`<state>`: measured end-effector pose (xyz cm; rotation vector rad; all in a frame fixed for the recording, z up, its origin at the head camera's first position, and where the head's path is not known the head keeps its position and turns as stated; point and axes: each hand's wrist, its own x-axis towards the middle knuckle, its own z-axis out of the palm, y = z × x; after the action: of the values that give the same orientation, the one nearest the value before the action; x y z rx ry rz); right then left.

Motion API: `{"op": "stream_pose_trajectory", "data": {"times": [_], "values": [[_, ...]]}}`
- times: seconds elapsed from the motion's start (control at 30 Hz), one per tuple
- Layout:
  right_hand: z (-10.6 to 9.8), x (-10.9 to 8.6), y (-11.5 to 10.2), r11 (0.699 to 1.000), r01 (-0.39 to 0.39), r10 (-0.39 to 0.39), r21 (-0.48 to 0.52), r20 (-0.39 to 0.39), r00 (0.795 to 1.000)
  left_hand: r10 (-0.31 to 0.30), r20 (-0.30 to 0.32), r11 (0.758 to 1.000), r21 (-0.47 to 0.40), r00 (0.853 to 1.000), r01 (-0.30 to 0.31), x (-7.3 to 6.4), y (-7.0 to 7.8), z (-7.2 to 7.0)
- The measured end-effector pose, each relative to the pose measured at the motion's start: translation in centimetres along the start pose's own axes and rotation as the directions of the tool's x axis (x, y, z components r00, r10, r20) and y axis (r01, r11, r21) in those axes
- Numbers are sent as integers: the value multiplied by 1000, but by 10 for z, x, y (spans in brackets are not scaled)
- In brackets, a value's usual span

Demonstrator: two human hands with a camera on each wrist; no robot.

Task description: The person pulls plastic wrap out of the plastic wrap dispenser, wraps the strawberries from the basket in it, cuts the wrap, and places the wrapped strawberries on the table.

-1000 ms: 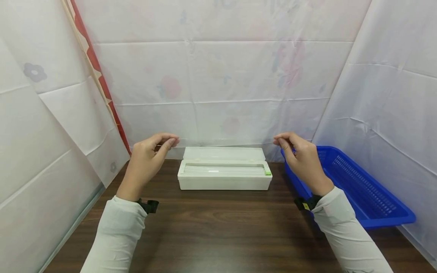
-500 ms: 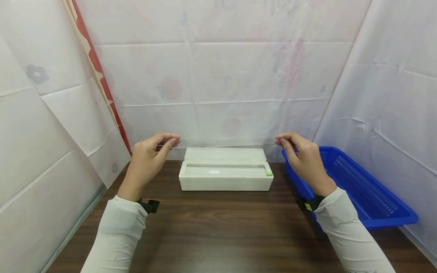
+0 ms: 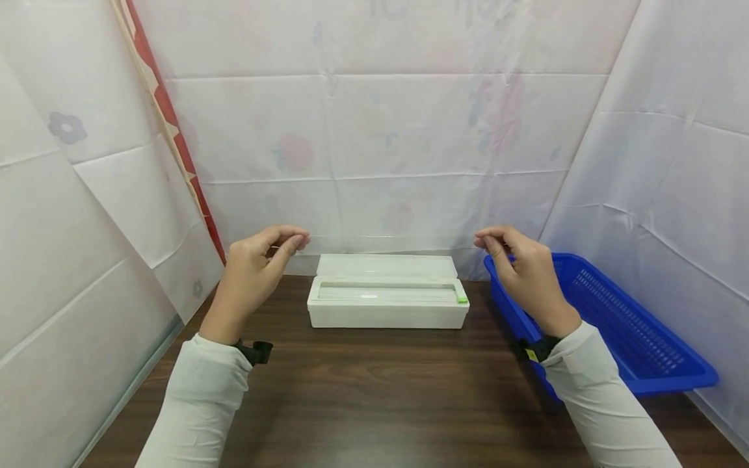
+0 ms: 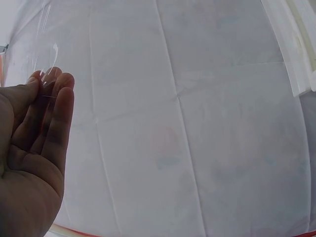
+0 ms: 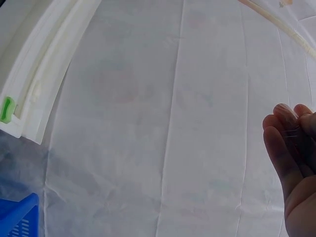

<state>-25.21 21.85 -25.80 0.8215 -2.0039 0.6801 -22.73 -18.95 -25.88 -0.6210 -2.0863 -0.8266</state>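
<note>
A thin sheet of clear cling film [image 3: 380, 236] spans the space between both raised hands, showing mostly as faint glints. My left hand [image 3: 254, 276] pinches one end between thumb and fingers; in the left wrist view the cling film [image 4: 48, 57] shines at the fingertips. The other end is pinched by my right hand [image 3: 523, 276], whose thumb meets the fingers in the right wrist view too. Behind and below the film, a white cling film dispenser [image 3: 389, 316] sits on the table with its lid [image 3: 386, 266] raised. A green slide cutter [image 3: 461, 299] is at its right end.
On the right stands a blue plastic basket [image 3: 632, 325], partly behind the right hand and forearm. Pale patterned sheets [image 3: 374, 130] hang at the back and both sides. The dark wooden table [image 3: 374, 390] lies below the hands.
Both hands keep their pinch on the cling film. The right hand has shifted very slightly to the right, and the head view has drifted a little; the dispenser stays in place.
</note>
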Motion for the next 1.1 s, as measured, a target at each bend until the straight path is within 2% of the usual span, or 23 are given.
{"op": "stream_pose_trajectory", "data": {"times": [1.1], "values": [[-9,7,-6,999,44,-44,-22,-30,999,44,-44,999,-26,998,-46,7,6,-7]]}}
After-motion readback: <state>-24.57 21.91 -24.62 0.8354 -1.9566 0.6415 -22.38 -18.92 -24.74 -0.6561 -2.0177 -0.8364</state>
